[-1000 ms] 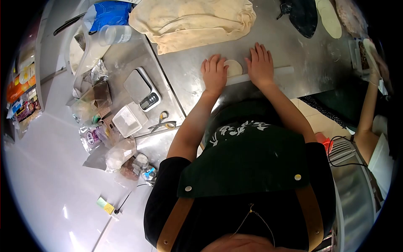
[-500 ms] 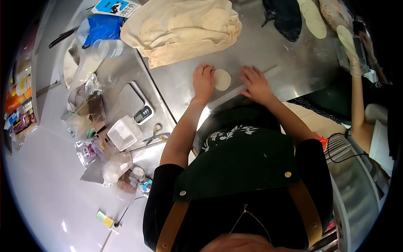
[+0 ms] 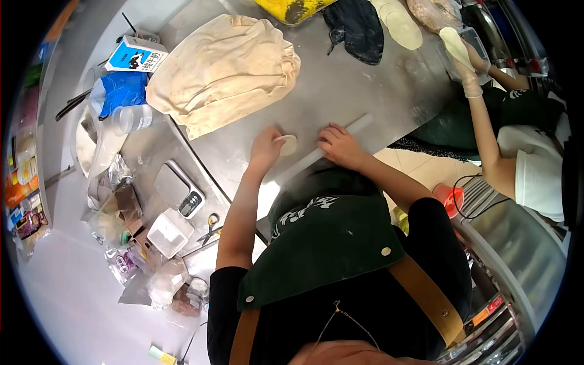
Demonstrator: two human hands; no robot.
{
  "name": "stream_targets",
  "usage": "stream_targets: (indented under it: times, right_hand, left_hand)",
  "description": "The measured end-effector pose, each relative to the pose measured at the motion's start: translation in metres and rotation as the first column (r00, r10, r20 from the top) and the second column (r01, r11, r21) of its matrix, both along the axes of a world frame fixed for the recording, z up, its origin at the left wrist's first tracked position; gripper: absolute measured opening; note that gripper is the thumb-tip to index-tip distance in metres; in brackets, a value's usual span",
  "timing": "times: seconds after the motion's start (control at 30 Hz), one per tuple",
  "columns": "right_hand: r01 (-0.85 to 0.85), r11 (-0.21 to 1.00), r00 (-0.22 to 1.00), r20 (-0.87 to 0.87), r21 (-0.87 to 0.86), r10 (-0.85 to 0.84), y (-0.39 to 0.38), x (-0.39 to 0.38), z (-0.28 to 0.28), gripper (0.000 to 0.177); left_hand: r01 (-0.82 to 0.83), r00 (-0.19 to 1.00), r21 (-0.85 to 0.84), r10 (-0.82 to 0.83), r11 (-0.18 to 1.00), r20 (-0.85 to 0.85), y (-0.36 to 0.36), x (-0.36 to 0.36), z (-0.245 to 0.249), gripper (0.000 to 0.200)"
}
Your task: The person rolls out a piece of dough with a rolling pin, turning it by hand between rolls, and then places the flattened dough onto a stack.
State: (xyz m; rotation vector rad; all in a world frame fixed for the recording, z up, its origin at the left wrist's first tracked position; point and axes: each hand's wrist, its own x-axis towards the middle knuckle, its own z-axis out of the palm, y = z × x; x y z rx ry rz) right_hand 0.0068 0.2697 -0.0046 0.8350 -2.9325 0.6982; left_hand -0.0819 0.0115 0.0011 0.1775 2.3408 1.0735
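A small round dough disc (image 3: pixel 289 145) lies on the steel table (image 3: pixel 340 85) just in front of me. My left hand (image 3: pixel 266 148) is at its left edge, fingers pinching the rim. A pale rolling pin (image 3: pixel 359 125) lies slanted on the near side of the disc. My right hand (image 3: pixel 340 146) rests on the pin with fingers curled over it, to the right of the disc.
A beige cloth (image 3: pixel 225 67) covers the table beyond the disc. To the left stand a scale (image 3: pixel 179 190), scissors (image 3: pixel 210 222), a white box (image 3: pixel 167 234), bags and a milk carton (image 3: pixel 135 55). At far right another person's gloved hand (image 3: pixel 468 67) holds dough near flat dough discs (image 3: pixel 398 24).
My left hand has come off the rolling pin and gone to the disc's edge. The pin has rolled off the disc toward me, with my right hand still on it.
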Motion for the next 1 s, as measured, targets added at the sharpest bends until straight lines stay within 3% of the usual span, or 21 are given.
stream_targets:
  times: [0.07,0.17,0.27,0.5,0.67,0.83,1.0]
  right_hand:
    - [0.021,1.000,1.000,0.008,-0.009,-0.021,0.003,0.006,-0.003,0.030]
    - [0.042,0.999,0.999,0.016,-0.023,-0.042,0.006,0.009,-0.007,0.030]
    - [0.052,0.999,0.999,0.014,-0.010,-0.052,0.008,0.002,-0.005,0.032]
    - [0.073,0.994,0.997,-0.020,-0.078,-0.075,0.001,-0.024,0.006,0.036]
    - [0.031,0.997,0.999,-0.018,-0.072,-0.033,-0.007,-0.040,-0.002,0.035]
    - [0.310,0.950,0.950,-0.053,0.040,-0.308,-0.032,-0.050,-0.012,0.042]
    - [0.439,0.894,0.897,-0.088,0.083,-0.433,-0.043,-0.039,-0.024,0.048]
  left_hand:
    - [-0.131,0.987,0.107,0.120,0.986,0.103,-0.001,0.006,-0.001,0.020]
    - [-0.249,0.968,0.152,0.245,0.956,0.048,0.001,0.011,-0.021,0.017]
    - [-0.171,0.952,-0.104,0.138,0.980,-0.272,0.005,0.016,-0.020,0.016]
    - [-0.287,0.840,-0.028,0.238,0.957,-0.487,-0.003,0.015,0.001,0.015]
    - [-0.253,0.747,-0.076,0.144,0.964,-0.649,0.007,0.014,0.000,0.023]
    - [-0.305,0.636,-0.119,0.109,0.945,-0.764,0.019,0.019,-0.025,0.035]
    - [-0.290,0.685,-0.163,0.085,0.943,-0.723,0.020,0.040,-0.027,0.039]
